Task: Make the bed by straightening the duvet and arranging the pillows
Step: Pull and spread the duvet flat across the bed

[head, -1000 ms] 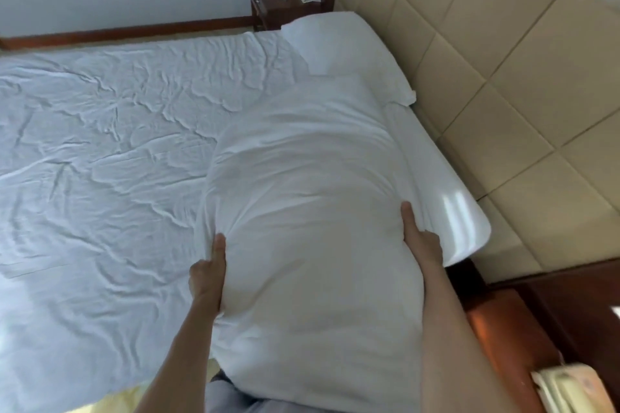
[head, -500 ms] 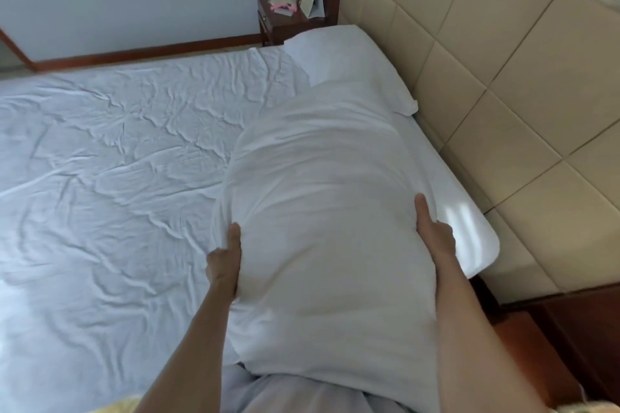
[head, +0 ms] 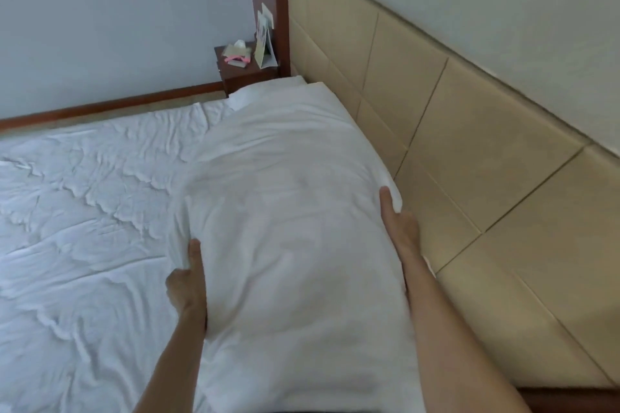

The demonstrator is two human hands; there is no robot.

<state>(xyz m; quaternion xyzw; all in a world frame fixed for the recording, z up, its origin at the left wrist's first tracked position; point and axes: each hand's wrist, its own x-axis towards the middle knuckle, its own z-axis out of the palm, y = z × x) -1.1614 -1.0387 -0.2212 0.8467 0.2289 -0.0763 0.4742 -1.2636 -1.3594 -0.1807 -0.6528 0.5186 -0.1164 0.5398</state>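
Now that the pillow has come down from mid-air to lie along the headboard, overlapping the far pillow, I keep left hand and right hand each gripping a long edge, placement nearly done.

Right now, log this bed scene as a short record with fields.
held item: near pillow, gripped at both long sides
left hand: thumb on top, fingers hidden under the pillow's edge
right hand: on the side nearest the headboard
second pillow: farther along the headboard, partly covered
sheet: white, wrinkled
nightstand: far corner, small items on top
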